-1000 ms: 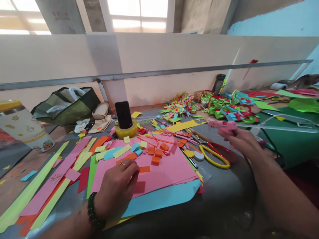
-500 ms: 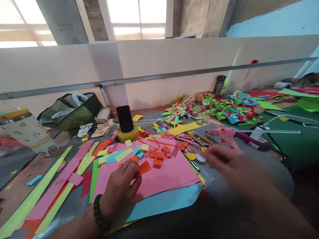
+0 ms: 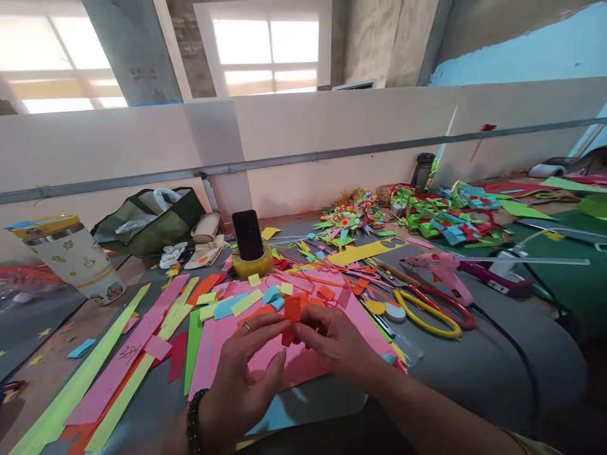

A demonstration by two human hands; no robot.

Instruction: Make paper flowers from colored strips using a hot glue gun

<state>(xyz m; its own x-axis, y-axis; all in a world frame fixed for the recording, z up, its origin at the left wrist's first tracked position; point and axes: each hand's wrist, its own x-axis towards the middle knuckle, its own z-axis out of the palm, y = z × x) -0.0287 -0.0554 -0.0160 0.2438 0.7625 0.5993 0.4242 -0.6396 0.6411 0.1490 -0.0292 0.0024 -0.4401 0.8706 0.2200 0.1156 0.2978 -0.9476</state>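
An orange paper piece (image 3: pixel 293 311) stands raised over the pink sheets (image 3: pixel 303 366), pinched between the thumb and fingers of my right hand (image 3: pixel 334 341). My left hand (image 3: pixel 251 360) is beside it, thumb spread from the other fingers, with its fingertips at the paper's left edge; a ring and a dark bead bracelet are on this hand. Small yellow, blue and orange paper pieces (image 3: pixel 270 294) lie just beyond both hands. Part of the orange pieces is hidden behind my right hand.
A phone (image 3: pixel 247 235) stands in a yellow tape roll (image 3: pixel 253 261). Scissors (image 3: pixel 429 314) and a pink glue gun (image 3: pixel 443 270) lie at the right. Long paper strips (image 3: pixel 109 354), a tumbler (image 3: pixel 71 259) and a green bag (image 3: pixel 152 221) are at the left. Colourful paper heaps (image 3: pixel 455 215) sit at the back right.
My right hand has come in from the right to meet my left hand and grips the orange paper, now lifted. My left hand has opened its thumb. The scissors are now uncovered.
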